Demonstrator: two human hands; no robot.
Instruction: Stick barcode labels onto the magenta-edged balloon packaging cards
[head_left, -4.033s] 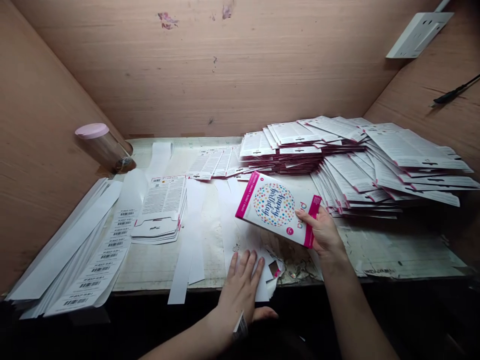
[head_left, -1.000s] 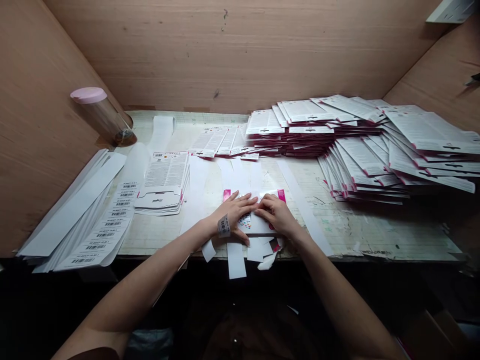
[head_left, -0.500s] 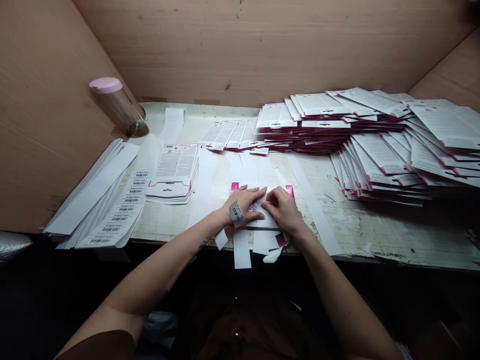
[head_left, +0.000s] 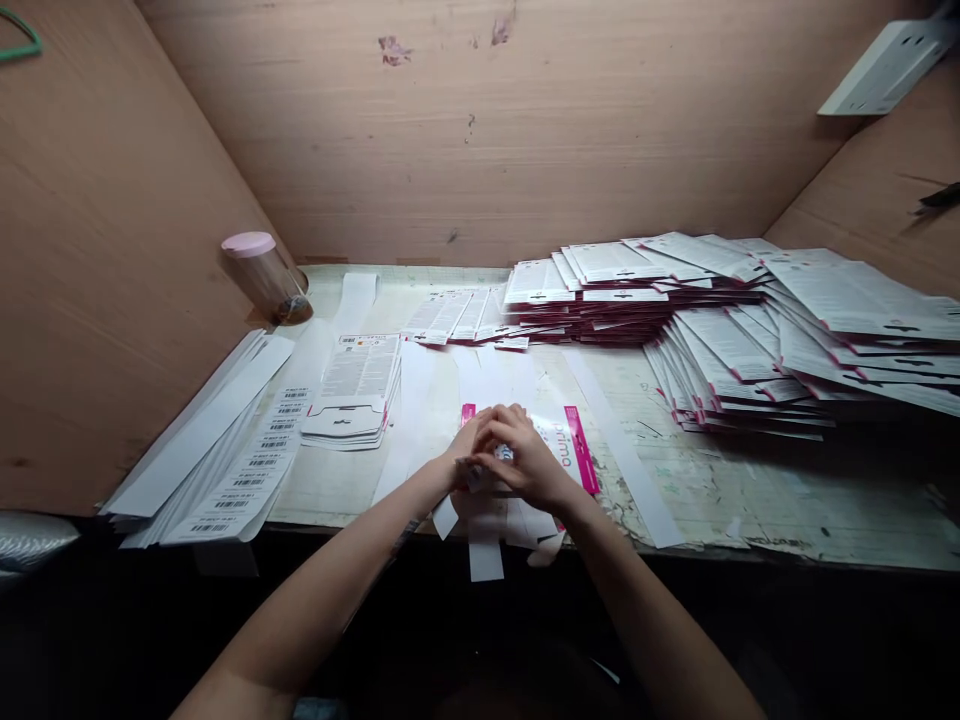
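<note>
Both hands meet over a white and magenta package at the table's front edge. My left hand has bent fingers beneath and beside the right one; its grip is partly hidden. A barcode label sat on its back near the wrist earlier; now only a small crumpled-looking bit shows there. My right hand reaches across to the left hand, thumb and fingers curved together around something I cannot make out. White paper strips lie under the package and hang over the edge.
Stacked white packages fill the back right. At the left are a barcode label sheet, paper strips, a small package pile and a pink-lidded bottle. A power strip hangs upper right.
The view has tilted up. My right hand has moved left onto my left hand, uncovering the package's right end. The label on my left hand no longer shows flat.
</note>
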